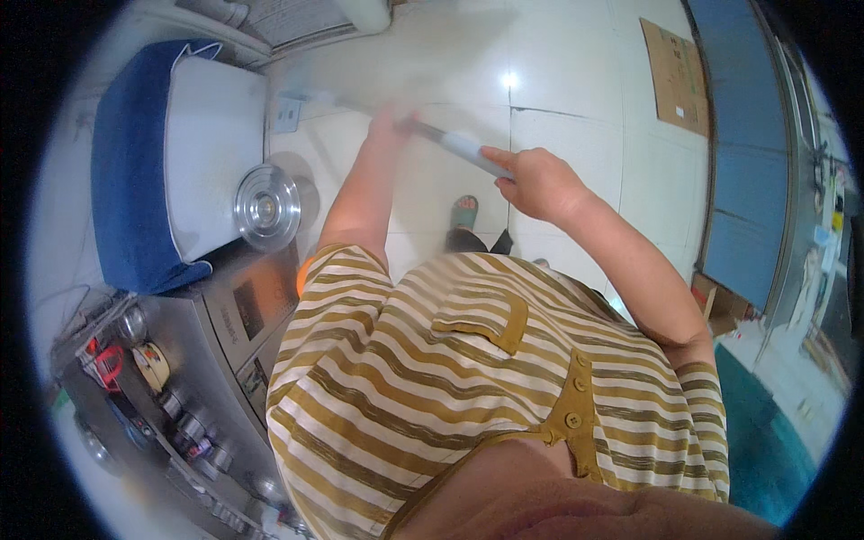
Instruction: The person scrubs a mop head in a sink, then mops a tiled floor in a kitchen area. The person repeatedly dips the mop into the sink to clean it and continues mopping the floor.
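Observation:
My left hand point(391, 125), blurred by motion, is closed around the dark shaft of a long pole point(428, 131). Around the pole's pale grip point(464, 147), near its end, my right hand point(543, 182) is wrapped with the index finger laid along it. The pole slants over the tiled floor point(567, 74) towards the upper left, where its far part fades into blur. A pale blue plate with holes point(288, 115) shows near there; whether it belongs to the pole I cannot tell.
To the left stand a box-shaped thing under a blue-and-white cover point(216, 128), a shiny round metal lid point(266, 208) and a steel cabinet point(223, 317) with kitchenware. Flattened cardboard point(675, 77) lies by blue cabinet fronts point(746, 175) at right. A green slipper point(464, 210) is on my foot.

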A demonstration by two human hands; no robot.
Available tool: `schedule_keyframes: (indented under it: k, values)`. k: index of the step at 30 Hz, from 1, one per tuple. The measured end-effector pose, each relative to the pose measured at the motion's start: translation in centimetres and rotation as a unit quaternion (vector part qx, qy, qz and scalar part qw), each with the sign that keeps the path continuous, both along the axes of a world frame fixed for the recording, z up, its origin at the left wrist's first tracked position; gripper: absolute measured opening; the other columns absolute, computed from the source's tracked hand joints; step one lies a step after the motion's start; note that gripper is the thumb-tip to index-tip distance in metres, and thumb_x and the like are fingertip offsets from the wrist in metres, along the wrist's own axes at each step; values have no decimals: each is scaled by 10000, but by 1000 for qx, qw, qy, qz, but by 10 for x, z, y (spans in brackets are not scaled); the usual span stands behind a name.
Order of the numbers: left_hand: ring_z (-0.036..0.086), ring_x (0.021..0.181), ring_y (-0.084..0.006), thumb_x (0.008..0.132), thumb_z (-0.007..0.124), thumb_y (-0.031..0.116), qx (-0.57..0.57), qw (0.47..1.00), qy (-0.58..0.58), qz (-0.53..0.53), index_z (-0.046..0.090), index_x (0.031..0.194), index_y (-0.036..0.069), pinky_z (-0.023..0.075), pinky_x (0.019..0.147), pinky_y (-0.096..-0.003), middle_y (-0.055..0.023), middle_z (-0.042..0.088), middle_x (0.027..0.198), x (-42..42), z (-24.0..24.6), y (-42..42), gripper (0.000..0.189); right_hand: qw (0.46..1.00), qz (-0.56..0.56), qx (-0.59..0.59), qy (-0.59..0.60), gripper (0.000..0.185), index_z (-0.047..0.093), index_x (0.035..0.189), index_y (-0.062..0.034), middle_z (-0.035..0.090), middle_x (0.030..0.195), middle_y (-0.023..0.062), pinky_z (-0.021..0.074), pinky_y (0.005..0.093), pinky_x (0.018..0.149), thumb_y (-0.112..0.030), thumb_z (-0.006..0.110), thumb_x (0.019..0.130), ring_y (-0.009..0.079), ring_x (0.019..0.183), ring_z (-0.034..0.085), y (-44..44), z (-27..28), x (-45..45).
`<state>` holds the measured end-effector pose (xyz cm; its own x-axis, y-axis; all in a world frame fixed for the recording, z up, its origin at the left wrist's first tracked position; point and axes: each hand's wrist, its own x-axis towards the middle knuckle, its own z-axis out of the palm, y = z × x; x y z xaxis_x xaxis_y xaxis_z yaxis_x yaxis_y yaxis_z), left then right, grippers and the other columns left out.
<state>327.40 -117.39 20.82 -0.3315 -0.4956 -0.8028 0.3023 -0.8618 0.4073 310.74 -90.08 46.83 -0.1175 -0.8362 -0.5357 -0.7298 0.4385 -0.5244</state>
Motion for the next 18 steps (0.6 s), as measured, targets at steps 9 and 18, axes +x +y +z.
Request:
schedule_keyframes:
  k: [9, 18]
  values:
    - [645, 720, -300, 923, 521, 233, 50, 996, -70, -25, 410, 1129, 23, 594, 584, -426, -187, 592, 892, -92, -11, 133, 315, 990, -133, -26, -31, 440, 569, 1293, -143, 627, 732, 205, 486, 367, 671, -137, 609, 855, 279, 637, 599, 131, 14, -57]
    - [626, 771, -277, 978, 433, 397, 73, 900, -3, -429, 433, 1125, 62, 555, 715, -451, -127, 575, 922, -196, 77, 412, 367, 925, -376, 61, -6, 449, 581, 1283, -99, 510, 684, 25, 403, 267, 579, -63, 622, 837, 86, 609, 419, 384, 113, -56]
